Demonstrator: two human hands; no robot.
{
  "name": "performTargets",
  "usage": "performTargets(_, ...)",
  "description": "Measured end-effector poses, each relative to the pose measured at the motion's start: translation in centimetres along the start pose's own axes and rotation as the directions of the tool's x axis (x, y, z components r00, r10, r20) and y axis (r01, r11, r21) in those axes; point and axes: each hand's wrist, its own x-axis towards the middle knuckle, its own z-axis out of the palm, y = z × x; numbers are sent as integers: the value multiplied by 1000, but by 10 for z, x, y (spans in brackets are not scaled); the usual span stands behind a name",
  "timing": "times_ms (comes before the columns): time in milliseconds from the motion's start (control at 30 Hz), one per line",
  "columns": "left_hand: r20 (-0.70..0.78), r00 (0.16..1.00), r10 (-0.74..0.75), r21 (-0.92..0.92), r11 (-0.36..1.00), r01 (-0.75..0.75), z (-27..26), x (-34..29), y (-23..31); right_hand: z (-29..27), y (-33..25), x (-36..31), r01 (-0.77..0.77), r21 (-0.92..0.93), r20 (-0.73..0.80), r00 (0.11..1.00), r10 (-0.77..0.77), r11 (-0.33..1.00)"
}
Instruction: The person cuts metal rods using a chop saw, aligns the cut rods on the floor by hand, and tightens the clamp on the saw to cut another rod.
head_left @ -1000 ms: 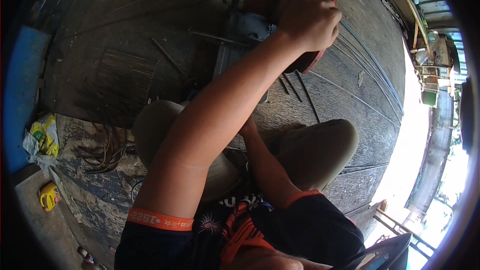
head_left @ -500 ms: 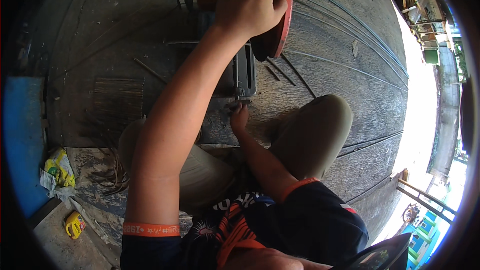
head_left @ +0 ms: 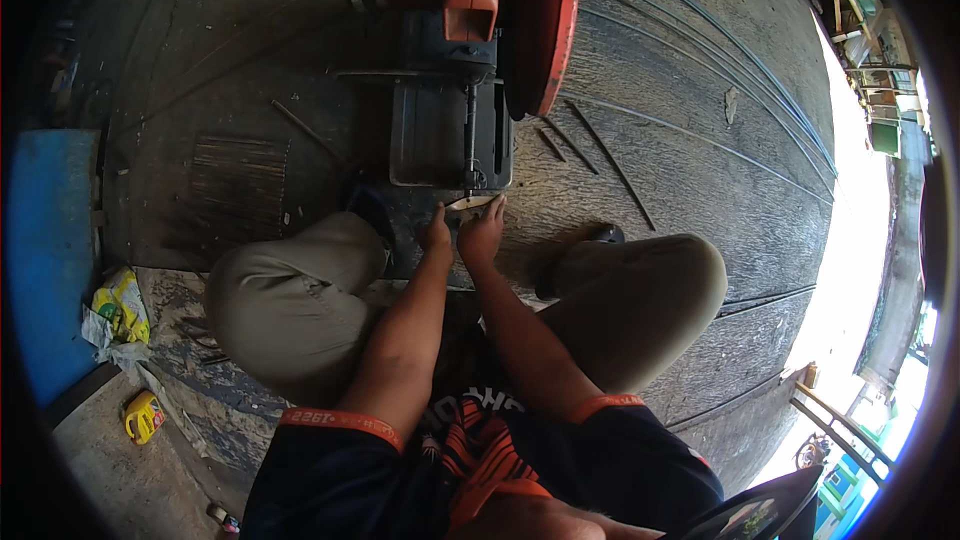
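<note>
A chop saw with a red blade guard (head_left: 560, 35) and an orange handle (head_left: 470, 0) stands in front of me on its dark base (head_left: 420, 145). Its clamp screw (head_left: 471, 130) runs toward me and ends in a pale, worn crank handle (head_left: 470, 204). At the left end of this crank handle my left hand (head_left: 435, 232) is closed, fingers partly hidden. My right hand (head_left: 481, 235) grips its right end, thumb on top. Nobody's hand is on the orange handle.
Short dark rods (head_left: 612, 165) lie right of the saw, and long thin rods (head_left: 700, 50) stretch beyond them. A bundle of cut rods (head_left: 238, 180) lies to the left. A yellow container (head_left: 144, 417) and a yellow bag (head_left: 122, 307) sit at the lower left.
My left hand has let go of the saw's handle and come down to the crank handle beside my right hand. My knees are spread wider in view.
</note>
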Motion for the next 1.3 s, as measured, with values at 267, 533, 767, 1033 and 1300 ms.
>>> performTargets(267,613,675,411,59,828,-558,-21,-64,63,-8,37,16,-197,174,600,798,55,965)
performTargets(533,606,756,-245,26,957,289,-15,18,26,-31,-32,22,-66,211,188,982,25,975)
performTargets(767,984,111,-142,-10,572,820,21,36,-1,-24,7,38,-367,426,472,870,144,827)
performTargets(1033,644,755,126,-401,895,193,12,26,-10,-9,38,44,-895,446,894,445,60,-8)
performTargets(1300,413,702,580,-144,803,-578,-43,-49,48,1,47,-2,-134,208,243,967,82,969)
